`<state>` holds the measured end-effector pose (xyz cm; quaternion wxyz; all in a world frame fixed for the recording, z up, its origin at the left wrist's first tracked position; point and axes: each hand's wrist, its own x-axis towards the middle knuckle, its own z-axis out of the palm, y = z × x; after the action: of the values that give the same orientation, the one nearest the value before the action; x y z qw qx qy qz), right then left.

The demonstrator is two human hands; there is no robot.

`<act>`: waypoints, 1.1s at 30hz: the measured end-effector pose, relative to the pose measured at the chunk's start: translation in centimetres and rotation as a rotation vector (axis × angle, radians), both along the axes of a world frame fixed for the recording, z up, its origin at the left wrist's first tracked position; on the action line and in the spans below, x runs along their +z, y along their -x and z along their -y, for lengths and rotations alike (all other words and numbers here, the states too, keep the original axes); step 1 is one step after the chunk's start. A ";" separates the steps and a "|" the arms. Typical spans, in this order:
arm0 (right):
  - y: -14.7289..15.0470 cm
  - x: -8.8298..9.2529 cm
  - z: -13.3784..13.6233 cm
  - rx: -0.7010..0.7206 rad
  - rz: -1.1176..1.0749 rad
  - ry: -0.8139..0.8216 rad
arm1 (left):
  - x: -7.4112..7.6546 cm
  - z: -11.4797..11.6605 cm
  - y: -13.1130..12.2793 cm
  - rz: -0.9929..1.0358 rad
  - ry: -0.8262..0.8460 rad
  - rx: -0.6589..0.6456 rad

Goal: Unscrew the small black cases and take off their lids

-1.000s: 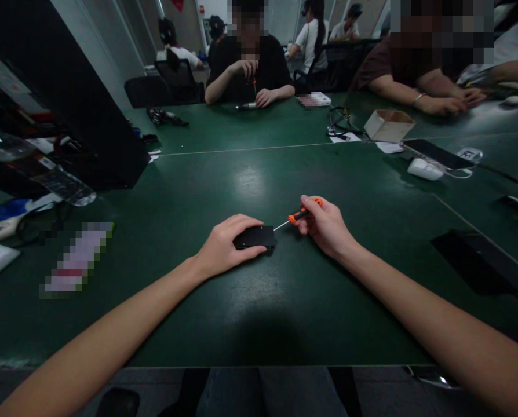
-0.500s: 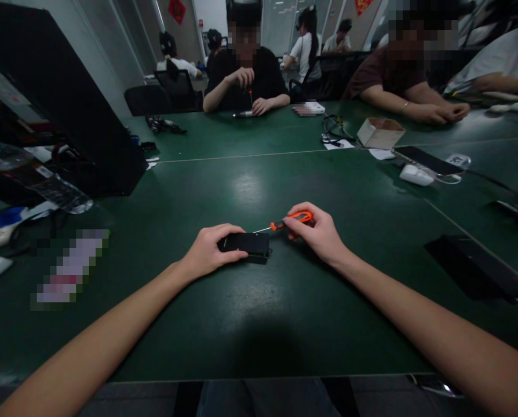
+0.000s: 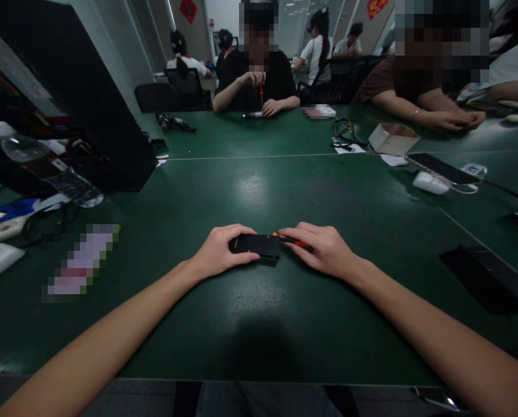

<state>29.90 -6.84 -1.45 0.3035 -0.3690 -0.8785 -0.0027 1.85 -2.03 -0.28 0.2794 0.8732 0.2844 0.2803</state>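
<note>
Our left hand (image 3: 218,255) clamps the box (image 3: 255,245) flat on the surface (image 3: 259,324), grip closed over its end. Our right hand (image 3: 324,250) has its grip wrapped round the screwdriver (image 3: 294,241), low against the box's right end. With the tip hidden, a slip could jab the left hand.

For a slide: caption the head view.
Left hand grips a black device on the green table; right hand holds an orange screwdriver.

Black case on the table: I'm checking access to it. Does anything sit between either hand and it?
Nothing visible does. The left hand grips the black case at its left end, and the right hand, holding an orange screwdriver, touches its right end.
</note>
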 end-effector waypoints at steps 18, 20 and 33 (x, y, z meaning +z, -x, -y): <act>-0.6 -0.3 -1.0 -0.093 -0.154 0.215 | 0.1 -0.1 -0.5 0.368 0.455 0.246; -1.2 -0.6 -1.5 -0.177 -0.118 0.231 | -0.2 -0.7 -0.5 0.623 0.677 0.295; 1.1 -0.6 -1.4 -0.248 -0.008 0.273 | 0.1 -1.2 -0.6 0.953 1.181 0.166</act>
<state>28.76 -5.48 -2.09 0.2514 -0.5125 -0.8171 0.0807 2.50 -0.78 -0.18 0.7706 0.3392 0.3003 0.4482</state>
